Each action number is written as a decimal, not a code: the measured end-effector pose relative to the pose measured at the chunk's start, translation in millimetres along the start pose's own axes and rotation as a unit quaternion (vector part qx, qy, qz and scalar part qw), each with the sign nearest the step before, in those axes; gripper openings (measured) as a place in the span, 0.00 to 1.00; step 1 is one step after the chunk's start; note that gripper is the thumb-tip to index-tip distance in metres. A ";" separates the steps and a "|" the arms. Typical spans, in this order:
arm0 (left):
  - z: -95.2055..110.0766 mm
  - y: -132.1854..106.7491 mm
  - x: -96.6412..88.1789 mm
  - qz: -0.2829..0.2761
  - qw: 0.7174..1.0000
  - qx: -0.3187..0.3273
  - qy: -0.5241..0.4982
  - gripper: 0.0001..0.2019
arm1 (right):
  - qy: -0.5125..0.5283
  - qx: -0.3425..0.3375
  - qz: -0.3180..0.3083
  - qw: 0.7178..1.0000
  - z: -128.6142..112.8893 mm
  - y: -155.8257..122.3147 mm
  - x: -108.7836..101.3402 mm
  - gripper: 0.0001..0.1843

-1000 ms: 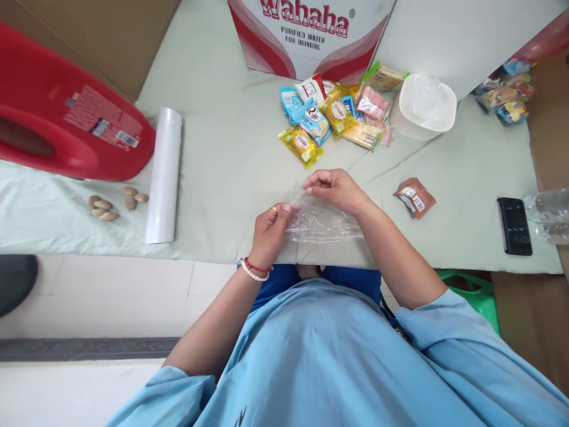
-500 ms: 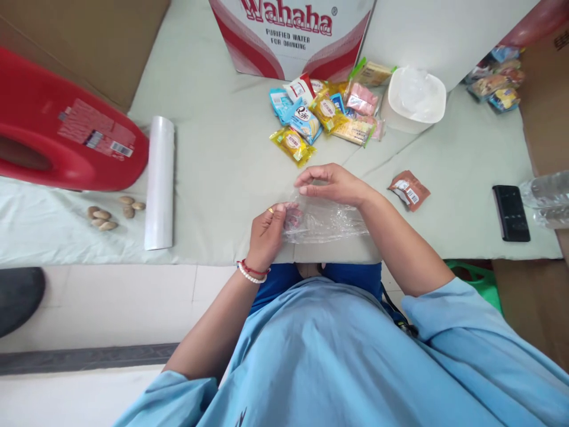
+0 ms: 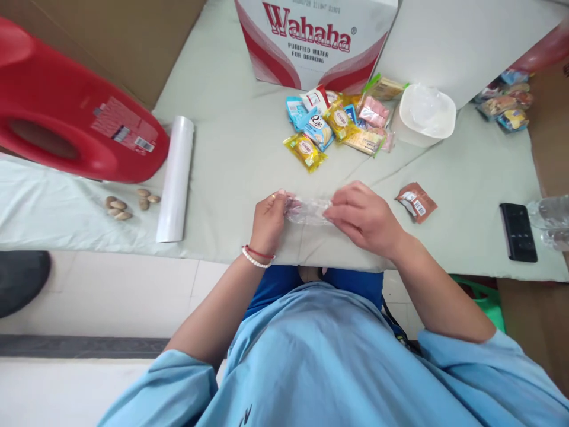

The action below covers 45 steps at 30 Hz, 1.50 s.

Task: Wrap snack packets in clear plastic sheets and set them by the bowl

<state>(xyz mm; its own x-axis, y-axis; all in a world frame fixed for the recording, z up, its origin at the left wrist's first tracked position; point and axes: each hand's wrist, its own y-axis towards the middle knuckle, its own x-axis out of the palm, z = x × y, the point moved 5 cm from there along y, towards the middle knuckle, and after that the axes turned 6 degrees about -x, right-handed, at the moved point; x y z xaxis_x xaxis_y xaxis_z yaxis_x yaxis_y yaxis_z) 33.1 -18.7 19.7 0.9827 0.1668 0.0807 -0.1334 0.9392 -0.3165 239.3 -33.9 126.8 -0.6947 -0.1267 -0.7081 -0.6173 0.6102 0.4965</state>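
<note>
A clear plastic bag [image 3: 310, 212] stretches between my hands just above the table's front edge. My left hand [image 3: 269, 222] pinches its left end, where something small and reddish-purple shows through the film; its kind cannot be made out. At the other end, my right hand [image 3: 362, 216] has its fingers closed on the gathered plastic. Beyond my hands lies a pile of wrapped snacks [image 3: 317, 129] in blue, yellow and pink, with one yellow packet [image 3: 305, 152] at its near side. To the right of my right hand rests a brown packet [image 3: 416, 202].
On the left are a red jug [image 3: 84, 112], a white roll [image 3: 176, 178] and several brown nuts [image 3: 118, 207]. A Wahaha carton [image 3: 311, 50] and a white tub [image 3: 424, 115] stand at the back. A black phone [image 3: 518, 232] and clear bottles [image 3: 551, 210] lie at right.
My right hand has moved right and down and closed on the bag's right end. The loose film is now drawn into a narrow strip. The camera view has shifted slightly.
</note>
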 end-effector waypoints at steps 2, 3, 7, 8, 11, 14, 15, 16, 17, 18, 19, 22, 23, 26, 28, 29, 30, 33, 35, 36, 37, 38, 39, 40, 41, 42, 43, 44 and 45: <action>7.9 6.9 3.2 -0.012 1.000 -0.008 -0.013 0.19 | -0.032 -0.004 0.015 0.999 -9.7 -18.1 -3.6 0.09; 11.0 8.9 4.4 -0.014 1.000 -0.009 -0.019 0.19 | -0.043 0.005 0.027 0.999 -10.9 -26.3 -5.2 0.09; 13.1 6.3 9.8 -0.027 0.999 -0.016 -0.031 0.21 | -0.051 0.071 0.085 0.993 -6.9 -44.3 -11.1 0.08; 11.4 3.2 11.4 -0.035 0.999 -0.019 -0.025 0.22 | -0.042 0.086 0.093 0.991 -6.0 -44.8 -11.2 0.08; 7.3 -9.9 14.4 -0.060 0.998 -0.018 0.012 0.26 | -0.024 0.112 0.094 0.989 -3.6 -39.9 -4.1 0.08; 9.3 -24.6 12.9 -0.058 0.996 0.009 0.062 0.26 | -0.041 0.129 0.080 0.988 4.2 -32.6 12.3 0.10; 10.9 -29.0 11.6 -0.055 0.995 0.017 0.075 0.25 | -0.047 0.135 0.076 0.987 8.4 -30.4 18.9 0.12; 12.6 -33.0 10.3 -0.055 0.995 0.021 0.085 0.23 | -0.050 0.139 0.072 0.986 12.8 -28.3 25.2 0.13; 14.1 -36.2 9.3 -0.061 0.994 0.020 0.091 0.22 | -0.050 0.142 0.070 0.986 17.1 -26.4 31.0 0.15; 15.4 -38.8 8.7 -0.072 0.993 0.014 0.095 0.21 | -0.049 0.142 0.068 0.986 20.8 -24.5 36.0 0.15; 16.6 -40.4 8.1 -0.084 0.992 0.006 0.095 0.22 | -0.049 0.140 0.066 0.987 23.7 -22.8 40.0 0.14; 19.8 -39.3 6.6 -0.100 0.990 -0.022 0.098 0.27 | -0.051 0.133 0.057 0.988 26.8 -19.5 47.0 0.08; 20.5 -37.2 6.9 -0.100 0.989 -0.030 0.109 0.28 | -0.052 0.131 0.052 0.989 26.2 -19.1 48.4 0.08; 19.6 -28.7 14.1 -0.116 0.978 -0.045 0.166 0.25 | -0.055 0.120 0.042 0.990 22.6 -20.4 51.5 0.10; 15.8 -22.9 21.6 -0.133 0.975 -0.058 0.169 0.20 | -0.065 0.116 0.037 0.990 21.0 -22.6 53.3 0.11; 13.0 -20.1 25.1 -0.138 0.976 -0.068 0.155 0.18 | -0.070 0.114 0.036 0.990 20.5 -23.7 54.0 0.12; 10.0 -17.3 28.2 -0.141 0.977 -0.078 0.139 0.16 | -0.074 0.114 0.035 0.990 20.2 -24.9 54.1 0.12; 2.6 -8.0 33.9 -0.127 0.983 -0.089 0.099 0.12 | -0.085 0.107 0.058 0.989 16.0 -28.4 49.0 0.12; 0.5 -0.6 34.2 -0.102 0.988 -0.095 0.067 0.11 | -0.101 0.092 0.089 0.987 8.3 -32.8 41.0 0.11; 0.6 3.4 33.2 -0.086 0.990 -0.099 0.048 0.10 | -0.113 0.084 0.104 0.984 3.1 -36.6 36.4 0.12; 1.2 7.3 31.7 -0.070 0.991 -0.106 0.029 0.09 | -0.129 0.079 0.118 0.981 -2.6 -41.8 31.9 0.12; 2.4 11.0 29.8 -0.055 0.992 -0.114 0.012 0.08 | -0.147 0.078 0.128 0.978 -8.3 -48.5 27.8 0.14; 3.9 14.3 27.7 -0.044 0.992 -0.122 -0.004 0.08 | -0.165 0.082 0.136 0.973 -13.8 -56.6 24.4 0.15; 5.6 17.3 25.5 -0.037 0.991 -0.130 -0.018 0.07 | -0.184 0.090 0.142 0.968 -18.9 -66.0 21.7 0.16; 6.9 19.6 23.3 -0.037 0.989 -0.139 -0.033 0.07 | -0.201 0.100 0.147 0.963 -23.7 -76.4 19.8 0.17; 7.6 21.5 20.9 -0.039 0.987 -0.148 -0.047 0.07 | -0.215 0.110 0.151 0.959 -28.2 -87.3 18.9 0.18; 7.6 22.9 17.9 -0.041 0.985 -0.155 -0.061 0.08 | -0.227 0.120 0.153 0.954 -32.4 -98.2 18.9 0.19; 6.7 23.9 14.6 -0.042 0.983 -0.161 -0.076 0.08 | -0.235 0.129 0.154 0.951 -36.4 -108.8 19.8 0.19; 5.0 24.4 11.0 -0.042 0.981 -0.166 -0.089 0.08 | -0.239 0.140 0.152 0.949 -39.9 -118.7 21.4 0.18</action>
<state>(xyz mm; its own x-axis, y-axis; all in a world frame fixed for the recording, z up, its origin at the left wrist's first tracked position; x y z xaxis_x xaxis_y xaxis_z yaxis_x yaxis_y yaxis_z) 40.0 7.5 17.6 0.9461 0.1707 0.2751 0.0260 0.8070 -0.5900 283.0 -140.2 72.7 -0.5372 0.4166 -0.7334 -0.2469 0.7538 0.6090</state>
